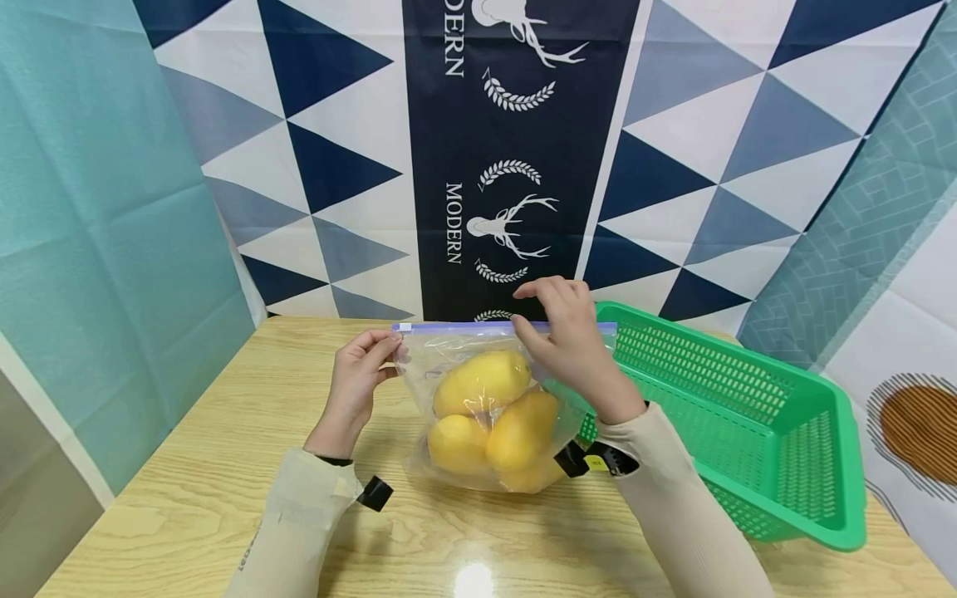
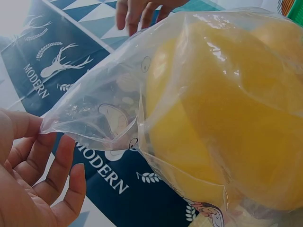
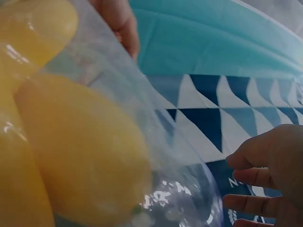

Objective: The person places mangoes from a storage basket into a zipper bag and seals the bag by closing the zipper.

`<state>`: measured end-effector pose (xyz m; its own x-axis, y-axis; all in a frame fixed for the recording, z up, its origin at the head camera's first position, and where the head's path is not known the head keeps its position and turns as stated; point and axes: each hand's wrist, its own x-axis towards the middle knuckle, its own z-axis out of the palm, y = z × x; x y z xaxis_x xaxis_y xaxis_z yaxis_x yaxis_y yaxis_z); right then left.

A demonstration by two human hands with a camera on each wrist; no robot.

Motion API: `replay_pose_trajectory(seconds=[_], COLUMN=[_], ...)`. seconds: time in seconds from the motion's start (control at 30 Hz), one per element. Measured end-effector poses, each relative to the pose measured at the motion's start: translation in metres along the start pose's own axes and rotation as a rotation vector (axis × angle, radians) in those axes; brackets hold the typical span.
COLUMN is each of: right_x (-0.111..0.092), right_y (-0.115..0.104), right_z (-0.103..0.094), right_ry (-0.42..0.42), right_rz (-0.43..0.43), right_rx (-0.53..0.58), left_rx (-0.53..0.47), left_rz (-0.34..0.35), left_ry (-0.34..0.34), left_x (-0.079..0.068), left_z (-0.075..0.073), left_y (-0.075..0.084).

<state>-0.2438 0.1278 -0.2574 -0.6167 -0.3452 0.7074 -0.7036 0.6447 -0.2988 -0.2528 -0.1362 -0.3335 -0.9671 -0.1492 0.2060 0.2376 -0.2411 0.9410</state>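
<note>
A clear zip bag (image 1: 424, 359) with a purple top strip and a white slider (image 1: 404, 327) stands upright over the table. Inside it are several yellow fruits (image 1: 482, 384) that look like mangoes. My left hand (image 1: 353, 386) pinches the bag's upper left corner between thumb and forefinger, by the slider; the left wrist view shows its other fingers loosely bent. Near the right part of the strip, my right hand (image 1: 571, 345) has its thumb and fingers spread apart. In the right wrist view the right-hand fingertips (image 3: 239, 175) are beside the bag's edge, gripping nothing.
To the right, a green perforated plastic basket (image 1: 748, 419) sits on the wooden table (image 1: 299, 523), partly behind my right forearm. A patterned cloth (image 1: 516, 141) hangs behind the table. Teal cloth (image 1: 112, 208) hangs at the left.
</note>
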Motion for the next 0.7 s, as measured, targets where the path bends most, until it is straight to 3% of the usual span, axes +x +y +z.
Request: replay_pose_trajectory(seconds=[0.7], right_x=[0.030], right_y=[-0.023], right_z=[0.040], right_ry=[-0.315], right_rz=[-0.060], right_rx=[-0.212], left_rx=[0.000], left_rz=[0.006], left_ry=[-0.004], left_x=[-0.001], left_z=[-0.001], left_y=[0.002])
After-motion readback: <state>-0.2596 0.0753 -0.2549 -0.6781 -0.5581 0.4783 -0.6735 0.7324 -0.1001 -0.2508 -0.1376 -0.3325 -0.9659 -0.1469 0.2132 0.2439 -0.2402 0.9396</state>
